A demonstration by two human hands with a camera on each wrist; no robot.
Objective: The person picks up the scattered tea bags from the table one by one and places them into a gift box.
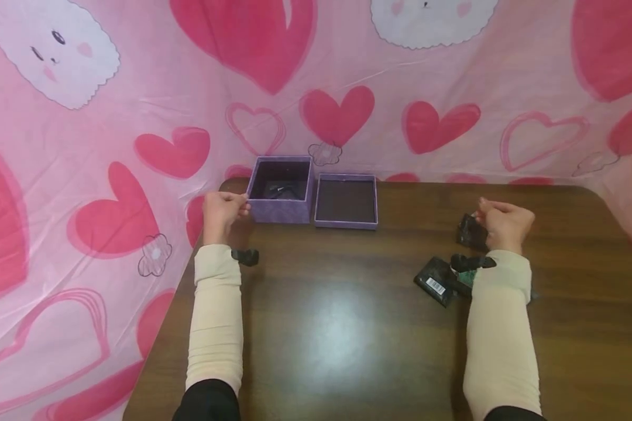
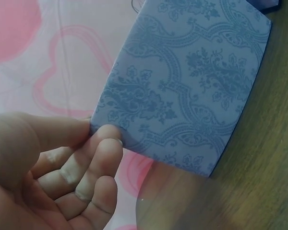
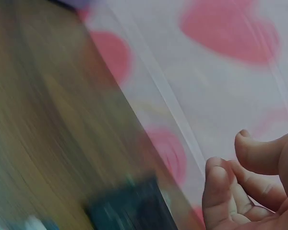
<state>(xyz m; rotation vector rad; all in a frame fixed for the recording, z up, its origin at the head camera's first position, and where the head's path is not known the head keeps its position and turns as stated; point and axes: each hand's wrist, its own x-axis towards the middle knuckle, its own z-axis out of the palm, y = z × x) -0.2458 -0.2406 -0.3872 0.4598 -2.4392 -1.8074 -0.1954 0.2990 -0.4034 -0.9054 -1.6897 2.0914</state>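
The purple box point(image 1: 281, 190) sits open at the far edge of the desk point(image 1: 347, 327), near its left corner, with something small and dark already lying inside. Its lid point(image 1: 346, 200) rests upturned just beside it on the right. The left hand point(image 1: 222, 213) touches the box's left wall; the wrist view shows the fingertips point(image 2: 105, 136) at the corner of the patterned side, fingers fairly straight, steadying rather than gripping. The right hand point(image 1: 502, 223) is well off to the right, fingers loosely curled, next to a dark packet point(image 1: 471, 232); whether it has hold of the packet I cannot tell. Another dark packet point(image 1: 436, 280) lies near that forearm. So, as I judge it, packing has begun, with packets left out and the lid off.
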